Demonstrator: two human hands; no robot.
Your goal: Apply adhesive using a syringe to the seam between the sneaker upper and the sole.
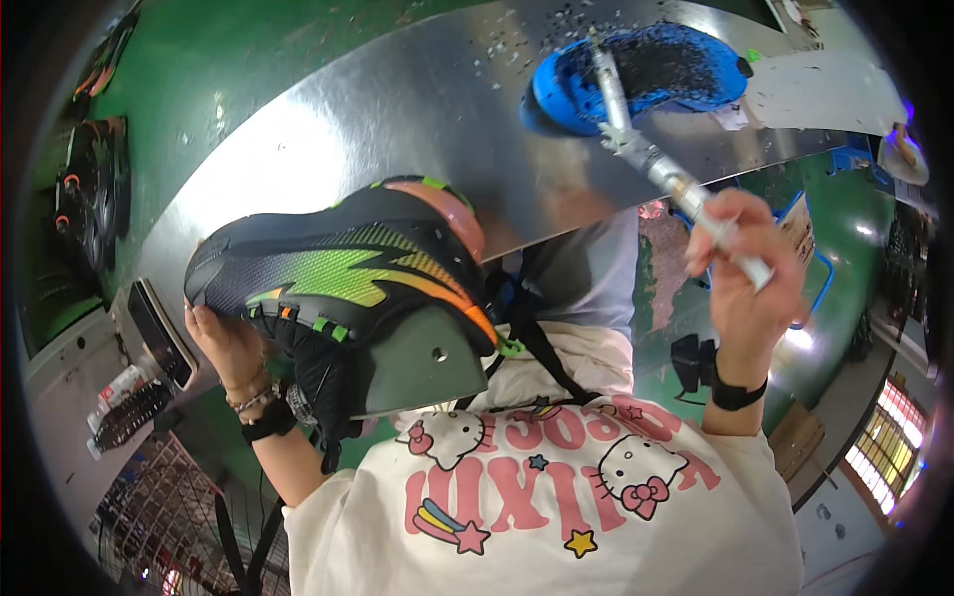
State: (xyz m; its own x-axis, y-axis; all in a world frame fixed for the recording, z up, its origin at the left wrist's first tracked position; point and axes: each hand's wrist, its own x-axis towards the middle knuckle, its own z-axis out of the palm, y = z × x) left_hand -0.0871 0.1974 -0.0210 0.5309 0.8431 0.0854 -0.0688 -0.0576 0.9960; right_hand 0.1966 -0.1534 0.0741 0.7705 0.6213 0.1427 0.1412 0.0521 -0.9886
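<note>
My left hand (227,346) is closed around the toe end of a black sneaker (328,268) with green and orange patterning. The sneaker lies tilted on its side, sole edge away from me, and a dark green shoe last (422,363) with a small hole fills its opening. In my right hand (750,253) is a long thin stick (656,164) wrapped in whitish, ragged material. Its far end reaches over a blue shoe-shaped piece (566,89), whose top is covered with black residue. I cannot tell whether the tip touches it.
The shiny metal table (397,109) has dark crumbs scattered near the blue piece. White sheet material (825,94) lies at the far right. A phone (159,328) and a bottle (129,417) are at the left. Other dark shoes (94,194) stand farther left.
</note>
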